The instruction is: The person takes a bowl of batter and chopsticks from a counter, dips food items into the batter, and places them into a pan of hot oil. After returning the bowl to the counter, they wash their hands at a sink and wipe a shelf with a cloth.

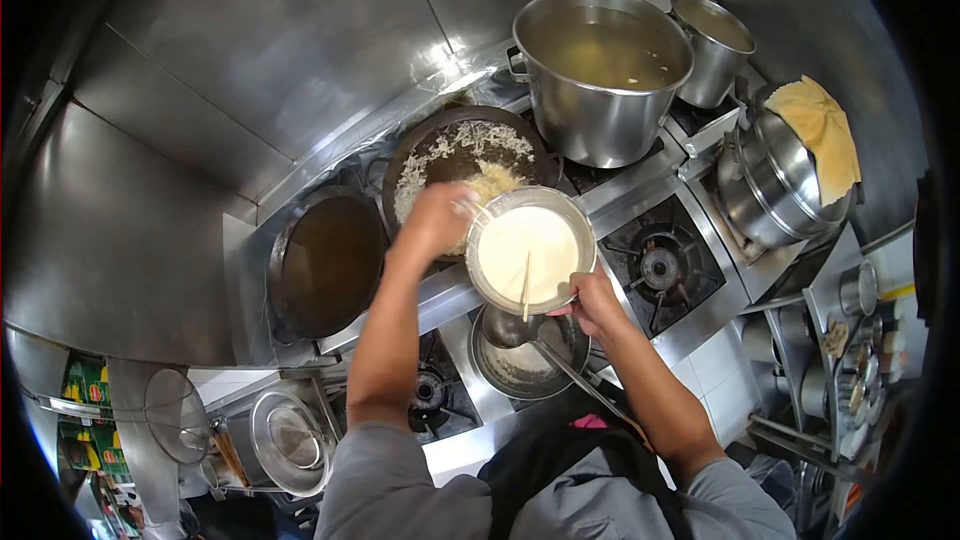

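A metal bowl (pixel 530 250) of pale, creamy batter is held by my right hand (pixel 594 302), its fingers wrapped on the lower right rim. A thin light stick (pixel 526 290) rests in the batter against the near rim. My left hand (pixel 437 220) is closed and blurred, at the bowl's left edge over the wok; what it grips is too blurred to make out. Behind the bowl, a wide dark wok (pixel 455 155) holds oil with pale fried bits floating round its edge and a yellowish clump near the bowl.
Left of the wok sits another dark pan (pixel 330 262) of oil. A ladle (pixel 510 328) lies over a batter-coated pan (pixel 530 365) near my body. Behind on the right stand a large stockpot (pixel 600 120), a smaller pot (pixel 712 75) and a steamer (pixel 765 180) with a yellow cloth (pixel 820 140).
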A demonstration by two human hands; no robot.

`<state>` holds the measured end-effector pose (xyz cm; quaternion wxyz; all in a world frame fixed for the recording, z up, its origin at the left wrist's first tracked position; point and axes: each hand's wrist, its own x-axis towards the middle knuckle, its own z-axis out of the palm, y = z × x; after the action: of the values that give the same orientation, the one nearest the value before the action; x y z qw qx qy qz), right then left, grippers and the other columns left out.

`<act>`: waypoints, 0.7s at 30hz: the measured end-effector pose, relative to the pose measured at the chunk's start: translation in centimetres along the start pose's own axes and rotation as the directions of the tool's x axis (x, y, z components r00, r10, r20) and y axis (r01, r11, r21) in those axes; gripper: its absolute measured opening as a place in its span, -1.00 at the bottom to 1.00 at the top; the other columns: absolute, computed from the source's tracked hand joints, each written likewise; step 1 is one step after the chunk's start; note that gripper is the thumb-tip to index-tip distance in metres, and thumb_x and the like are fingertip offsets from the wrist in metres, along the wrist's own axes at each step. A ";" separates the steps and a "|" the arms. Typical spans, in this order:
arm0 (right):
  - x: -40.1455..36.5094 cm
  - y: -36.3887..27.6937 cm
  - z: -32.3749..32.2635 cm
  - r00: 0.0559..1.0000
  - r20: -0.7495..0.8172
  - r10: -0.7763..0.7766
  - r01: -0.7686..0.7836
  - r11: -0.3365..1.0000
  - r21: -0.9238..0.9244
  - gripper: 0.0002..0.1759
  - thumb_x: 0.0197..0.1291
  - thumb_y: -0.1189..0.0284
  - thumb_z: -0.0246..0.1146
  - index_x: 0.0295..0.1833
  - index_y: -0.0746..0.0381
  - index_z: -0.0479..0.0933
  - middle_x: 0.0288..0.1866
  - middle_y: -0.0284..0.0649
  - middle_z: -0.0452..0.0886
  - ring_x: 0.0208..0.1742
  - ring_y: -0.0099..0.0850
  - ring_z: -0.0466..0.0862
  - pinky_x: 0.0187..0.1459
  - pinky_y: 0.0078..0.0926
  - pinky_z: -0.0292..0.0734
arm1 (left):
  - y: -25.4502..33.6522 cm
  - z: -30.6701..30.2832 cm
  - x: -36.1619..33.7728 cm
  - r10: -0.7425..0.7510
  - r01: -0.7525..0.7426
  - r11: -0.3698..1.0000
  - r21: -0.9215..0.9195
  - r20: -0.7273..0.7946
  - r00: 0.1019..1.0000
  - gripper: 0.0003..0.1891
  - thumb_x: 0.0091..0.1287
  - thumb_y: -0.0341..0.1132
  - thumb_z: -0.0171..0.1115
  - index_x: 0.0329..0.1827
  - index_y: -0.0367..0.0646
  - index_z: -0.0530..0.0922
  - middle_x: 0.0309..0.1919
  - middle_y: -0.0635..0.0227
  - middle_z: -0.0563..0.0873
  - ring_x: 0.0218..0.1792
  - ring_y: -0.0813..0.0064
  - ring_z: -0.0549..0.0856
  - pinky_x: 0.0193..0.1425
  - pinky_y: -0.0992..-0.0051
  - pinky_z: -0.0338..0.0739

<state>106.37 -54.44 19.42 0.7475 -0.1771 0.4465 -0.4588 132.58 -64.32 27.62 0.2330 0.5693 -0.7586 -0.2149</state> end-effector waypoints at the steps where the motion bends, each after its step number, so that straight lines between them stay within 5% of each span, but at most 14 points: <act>1: -0.3 -0.4 0.0 1.000 0.008 -0.019 0.019 1.000 0.000 -0.02 -0.08 0.70 -0.03 0.61 0.17 -0.01 0.28 0.10 0.41 0.01 0.05 0.70 -0.37 -0.01 0.84 | -0.7 -1.2 0.4 0.060 -0.061 0.998 -0.004 -0.110 0.992 -0.74 0.16 -0.52 0.27 -0.08 -0.22 0.74 -0.31 0.13 0.80 -0.28 0.34 0.79 -0.12 0.40 0.65; 7: -1.3 -0.6 -2.1 0.999 -0.015 -0.046 0.046 0.999 0.020 -0.03 -0.11 0.67 -0.01 0.58 0.20 0.04 0.25 0.11 0.42 -0.07 0.04 0.70 -0.41 -0.04 0.84 | -11.2 2.3 2.5 -0.231 0.259 0.953 -0.157 0.179 0.957 -0.70 0.14 -0.56 0.23 -0.05 -0.27 0.74 -0.33 0.16 0.82 -0.39 0.48 0.77 -0.23 0.44 0.65; 13: -2.5 -1.2 -5.5 0.998 -0.052 -0.044 0.045 0.999 0.010 -0.03 -0.05 0.69 -0.02 0.60 0.15 -0.02 0.29 0.10 0.40 0.02 0.04 0.68 -0.34 0.01 0.84 | -13.5 5.6 2.3 -0.268 0.267 0.963 0.028 0.134 0.954 -0.76 0.10 -0.52 0.26 -0.18 -0.23 0.79 -0.35 0.11 0.82 -0.37 0.32 0.82 -0.22 0.37 0.68; 16: -3.2 -1.4 -6.6 0.996 -0.079 -0.045 0.046 0.999 0.012 -0.04 -0.04 0.68 -0.03 0.60 0.16 -0.01 0.28 0.09 0.42 0.02 0.00 0.69 -0.34 -0.05 0.85 | -14.2 4.9 3.7 -0.276 0.289 0.956 0.044 -0.184 0.943 -0.78 0.14 -0.48 0.20 -0.26 -0.16 0.80 -0.29 -0.05 0.79 -0.17 0.02 0.80 -0.01 0.23 0.67; 19: -4.3 -1.8 -7.1 0.993 -0.094 -0.066 0.067 0.998 0.006 -0.04 -0.04 0.67 -0.04 0.61 0.19 -0.01 0.29 0.11 0.43 0.00 -0.01 0.70 -0.36 -0.11 0.85 | -13.9 4.8 4.9 -0.295 0.307 0.948 0.081 -0.133 0.946 -0.80 0.17 -0.44 0.20 -0.28 -0.15 0.80 -0.29 -0.05 0.79 -0.17 0.01 0.79 -0.01 0.20 0.66; 21: -4.7 -1.7 -7.5 0.989 -0.130 -0.077 0.075 0.997 -0.021 -0.09 -0.02 0.65 -0.01 0.58 0.25 0.05 0.25 0.10 0.47 0.01 0.00 0.70 -0.31 0.03 0.84 | -11.8 5.9 6.4 -0.276 0.280 0.956 0.089 -0.050 0.960 -0.81 0.16 -0.42 0.23 -0.27 -0.14 0.80 -0.27 -0.02 0.79 -0.15 0.02 0.79 0.01 0.20 0.66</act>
<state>98.40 -50.25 18.89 0.6973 -0.1694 0.4909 -0.4940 136.50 -73.24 16.61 0.1870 0.6846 -0.6760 -0.1985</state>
